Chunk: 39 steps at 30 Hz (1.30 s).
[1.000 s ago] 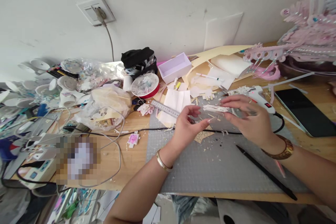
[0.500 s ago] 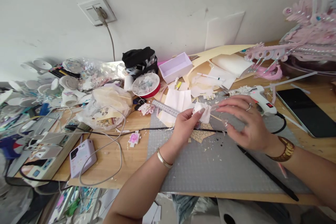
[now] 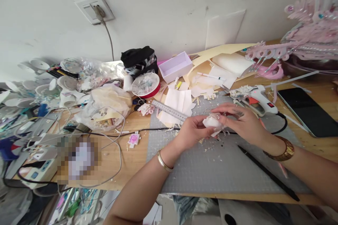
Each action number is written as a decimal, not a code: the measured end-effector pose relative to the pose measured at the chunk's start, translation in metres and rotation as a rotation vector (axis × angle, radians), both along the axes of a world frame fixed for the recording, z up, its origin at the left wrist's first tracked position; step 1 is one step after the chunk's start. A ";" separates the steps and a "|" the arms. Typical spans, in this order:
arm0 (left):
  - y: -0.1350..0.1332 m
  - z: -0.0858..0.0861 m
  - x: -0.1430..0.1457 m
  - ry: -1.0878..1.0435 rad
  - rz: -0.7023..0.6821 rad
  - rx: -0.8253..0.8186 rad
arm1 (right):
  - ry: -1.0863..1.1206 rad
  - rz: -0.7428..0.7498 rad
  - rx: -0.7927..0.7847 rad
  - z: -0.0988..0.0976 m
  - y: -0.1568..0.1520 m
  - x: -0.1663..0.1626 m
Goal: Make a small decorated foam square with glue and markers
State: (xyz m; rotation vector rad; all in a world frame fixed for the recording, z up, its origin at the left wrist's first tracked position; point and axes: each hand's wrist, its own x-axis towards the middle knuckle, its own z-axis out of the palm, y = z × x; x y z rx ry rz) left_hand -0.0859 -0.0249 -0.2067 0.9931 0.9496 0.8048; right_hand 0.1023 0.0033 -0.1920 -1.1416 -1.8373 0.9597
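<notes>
Between my two hands is a small white piece (image 3: 211,121), soft-looking like folded paper or fabric; I cannot tell which. My left hand (image 3: 194,130) grips it from the left, thumb along its lower edge. From the right, my right hand (image 3: 241,121) presses its thumb and fingers on the piece. Both hands hover over the grey cutting mat (image 3: 195,172). Just behind them lie a metal ruler (image 3: 169,109) and folded white paper (image 3: 177,99). A white glue gun (image 3: 260,100) with a red light rests beyond my right hand.
A black pen-like tool (image 3: 268,172) lies across the mat, near a black cable. A phone (image 3: 307,112) is at the right. Behind stand a lilac box (image 3: 176,66) and a ribbon spool (image 3: 146,86). A plastic bag (image 3: 105,107) and power strip (image 3: 39,172) fill the left.
My right hand has moved left onto the white piece. The white piece has shifted slightly right and down and turned in my fingers. A patterned tan piece beneath is now mostly covered.
</notes>
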 end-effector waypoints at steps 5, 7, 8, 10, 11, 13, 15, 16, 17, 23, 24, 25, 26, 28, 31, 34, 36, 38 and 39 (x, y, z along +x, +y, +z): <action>-0.001 0.000 0.000 0.042 0.035 0.024 | 0.020 -0.072 0.005 0.001 -0.004 -0.004; -0.002 0.001 0.002 0.018 0.056 0.033 | 0.041 -0.091 0.018 0.000 -0.005 -0.005; -0.003 0.001 0.003 0.008 0.065 0.039 | 0.051 -0.094 0.022 0.000 -0.006 -0.005; -0.004 0.001 0.003 0.012 0.094 0.075 | 0.077 -0.086 0.010 -0.001 -0.006 -0.004; -0.004 0.001 0.003 0.032 0.120 0.114 | 0.094 -0.067 -0.007 -0.002 -0.005 -0.003; -0.003 0.000 0.000 0.120 0.180 0.247 | 0.122 -0.018 -0.030 -0.004 -0.003 -0.001; -0.003 -0.001 -0.003 0.261 0.229 0.440 | 0.132 0.025 0.020 -0.005 0.000 0.002; -0.002 -0.001 -0.005 0.338 0.242 0.543 | 0.129 0.035 0.071 -0.005 0.001 0.002; -0.001 -0.001 -0.007 0.409 0.251 0.644 | 0.127 0.036 0.130 -0.006 0.001 0.003; -0.002 -0.003 -0.010 0.616 0.295 0.996 | 0.116 0.007 0.338 -0.005 0.000 0.002; -0.002 -0.003 -0.010 0.631 0.300 1.026 | 0.114 0.000 0.352 -0.004 -0.001 0.002; -0.003 -0.004 -0.010 0.641 0.306 1.057 | 0.114 -0.003 0.366 -0.004 -0.001 0.001; -0.003 -0.004 -0.010 0.646 0.311 1.082 | 0.113 -0.004 0.380 -0.004 -0.001 0.001; -0.004 -0.004 -0.010 0.649 0.304 1.104 | 0.105 -0.002 0.399 -0.004 -0.001 0.001; -0.004 -0.004 -0.010 0.655 0.274 1.087 | 0.106 0.004 0.423 -0.004 -0.001 0.001; -0.005 -0.003 -0.010 0.645 0.271 1.106 | 0.121 0.015 0.450 -0.004 0.000 0.001; -0.005 -0.003 -0.010 0.632 0.278 1.125 | 0.123 0.021 0.447 -0.004 0.000 0.001; -0.006 -0.002 -0.010 0.630 0.277 1.112 | 0.121 0.027 0.424 -0.003 0.000 0.002; -0.006 -0.002 -0.009 0.633 0.273 1.094 | 0.120 0.031 0.410 -0.002 -0.001 0.002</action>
